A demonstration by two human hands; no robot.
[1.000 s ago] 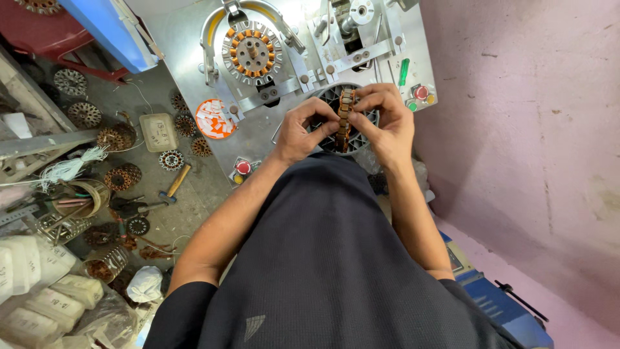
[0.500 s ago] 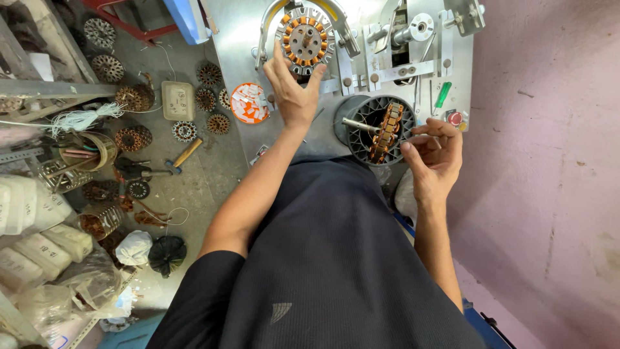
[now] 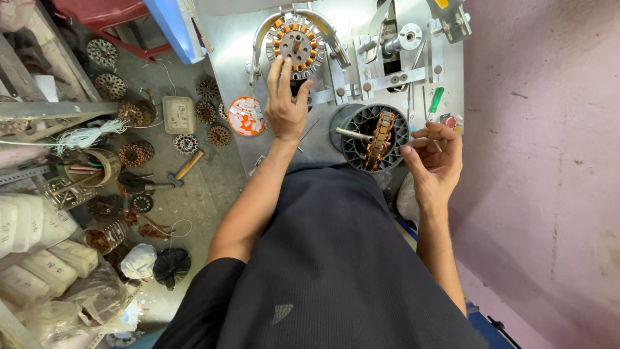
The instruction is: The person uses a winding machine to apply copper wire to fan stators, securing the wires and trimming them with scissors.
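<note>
**Left hand on the mounted stator, right hand beside the one standing on edge**

The left hand [image 3: 286,106] is reaching up and away from the body across the metal machine plate [image 3: 226,58], toward its far edge. Its fingers are lying spread and nearly straight, with the fingertips [image 3: 276,64] touching the lower left rim of the mounted stator [image 3: 296,42], a round wound disc sitting flat-faced on the spindle under a curved metal guard [image 3: 323,29]. The hand is gripping nothing; it is only resting against the disc's rim, and the thumb is pointing up toward the disc's lower edge.

The right hand [image 3: 434,158] is hovering near the plate's near right corner, palm turned inward, fingers loosely curled and half open, holding nothing. Just to its left, a second stator [image 3: 380,137], copper-wound, is standing on edge inside a dark ribbed round holder [image 3: 361,132], its thin profile facing the camera and its long line running from far to near. A metal shaft [image 3: 352,134] is sticking out toward the left from the holder's middle. The right fingertips are close to this stator but apart from it.

So each disc is lying nearer to a different hand: the mounted one straight ahead of the left, the upright one immediately left of the right.

A green-handled tool [image 3: 436,101] is lying on the plate beyond the right hand.
</note>
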